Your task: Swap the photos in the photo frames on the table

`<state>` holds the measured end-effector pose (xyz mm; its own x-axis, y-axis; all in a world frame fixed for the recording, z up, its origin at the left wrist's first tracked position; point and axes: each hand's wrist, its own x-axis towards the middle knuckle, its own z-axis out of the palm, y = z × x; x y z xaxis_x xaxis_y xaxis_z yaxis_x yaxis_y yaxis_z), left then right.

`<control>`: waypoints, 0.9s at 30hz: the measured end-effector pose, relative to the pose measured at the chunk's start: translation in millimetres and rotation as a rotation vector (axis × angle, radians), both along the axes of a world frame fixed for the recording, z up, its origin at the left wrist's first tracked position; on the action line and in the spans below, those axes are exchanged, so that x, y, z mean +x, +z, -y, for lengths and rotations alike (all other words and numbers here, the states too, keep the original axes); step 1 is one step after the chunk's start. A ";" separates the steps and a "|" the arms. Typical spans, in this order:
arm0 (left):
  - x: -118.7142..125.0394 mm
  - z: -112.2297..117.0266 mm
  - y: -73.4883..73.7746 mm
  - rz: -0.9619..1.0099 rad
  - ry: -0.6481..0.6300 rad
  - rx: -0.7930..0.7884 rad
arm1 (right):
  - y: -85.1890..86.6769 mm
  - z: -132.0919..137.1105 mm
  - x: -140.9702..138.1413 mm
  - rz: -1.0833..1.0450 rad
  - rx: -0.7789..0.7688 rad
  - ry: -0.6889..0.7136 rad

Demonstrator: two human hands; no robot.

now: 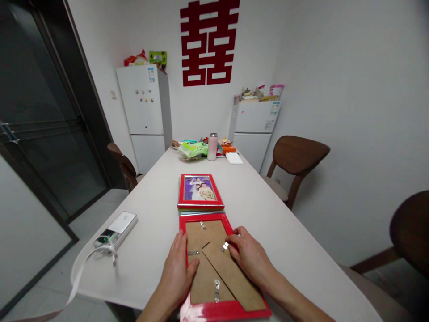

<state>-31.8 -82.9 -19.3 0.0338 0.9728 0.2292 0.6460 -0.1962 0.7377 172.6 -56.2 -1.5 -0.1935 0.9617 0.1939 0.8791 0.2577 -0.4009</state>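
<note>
At the near edge of the bench [268, 214] we have a red picture frame [217, 268] lying face down, its brown backing board up. Our left hand [177, 266] lies flat and spread on the frame's left side, thumb by a metal clip [193, 252]. Our right hand [250, 255] pinches the clip on the right edge [225, 246] with its fingertips. Just beyond lies a stack of frames [200, 192], photo up. A power bank [115, 230] sits by the left edge.
</note>
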 end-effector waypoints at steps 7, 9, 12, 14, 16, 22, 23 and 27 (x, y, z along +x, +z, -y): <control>-1.3 0.3 -4.1 -0.022 -0.012 0.001 | 11.3 3.9 -35.0 -0.030 0.061 0.249; -1.4 -0.4 -6.3 -0.017 -0.011 0.012 | 11.8 2.7 -52.6 -0.038 0.040 0.334; -1.8 -1.6 -9.9 -0.002 -0.011 0.026 | 9.8 -1.0 -72.4 -0.016 0.043 0.352; -2.2 -2.2 -11.8 0.007 -0.015 0.035 | 7.5 -3.3 -79.0 -0.003 0.053 0.325; -2.6 -2.5 -13.0 0.016 -0.015 0.039 | 5.0 -5.0 -80.9 0.002 0.064 0.294; -2.4 -2.9 -10.6 0.022 -0.015 0.019 | -0.1 -16.4 -66.2 -0.035 0.097 0.252; -2.3 -2.8 -9.8 0.021 -0.018 0.015 | -0.3 -20.3 -61.9 -0.036 0.100 0.227; -1.9 -2.0 -7.4 0.017 -0.028 0.030 | -1.6 -36.8 -50.8 0.014 0.095 0.123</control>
